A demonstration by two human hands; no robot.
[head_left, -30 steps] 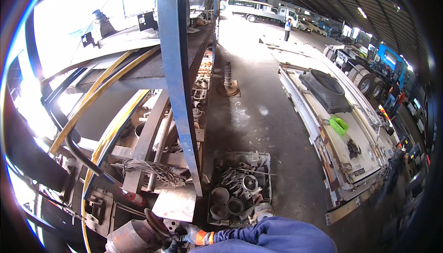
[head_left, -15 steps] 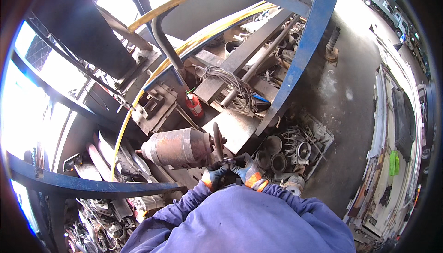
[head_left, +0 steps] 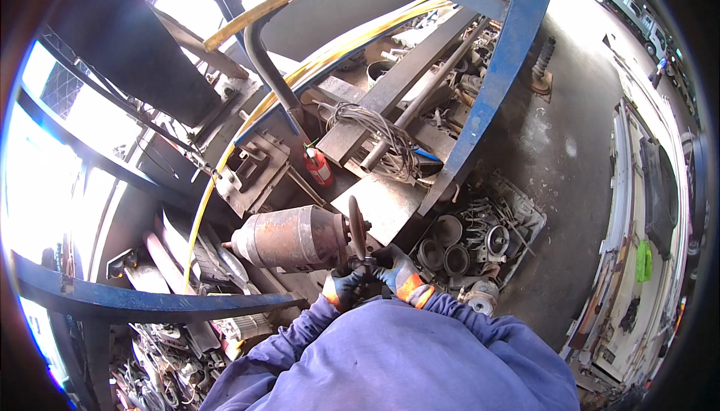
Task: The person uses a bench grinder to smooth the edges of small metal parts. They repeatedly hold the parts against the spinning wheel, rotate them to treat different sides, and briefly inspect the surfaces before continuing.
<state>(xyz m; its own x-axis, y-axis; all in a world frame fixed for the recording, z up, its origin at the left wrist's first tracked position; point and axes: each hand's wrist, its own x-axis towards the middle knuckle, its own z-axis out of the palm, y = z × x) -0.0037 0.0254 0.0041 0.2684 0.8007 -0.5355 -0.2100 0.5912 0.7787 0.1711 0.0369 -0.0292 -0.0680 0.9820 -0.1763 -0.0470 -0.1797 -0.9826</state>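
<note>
Both gloved hands, left hand (head_left: 341,289) and right hand (head_left: 397,272), grasp the rusty, brown cylindrical motor (head_left: 289,240) at its pulley end.

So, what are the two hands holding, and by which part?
Both gloved hands, left hand and right hand, grip the rusty cylindrical motor at its disc end, below the pulley.

You can see almost no packages, signs or screens here. On the pile of metal scrap, just above the rusty cylinder, stands a small red canister (head_left: 319,166) with a pale label band around its body; the label is too small to read. Far to your right, near the long white frame on the floor, lies a bright green flat package (head_left: 643,260), shaped like a folded bag.
</note>
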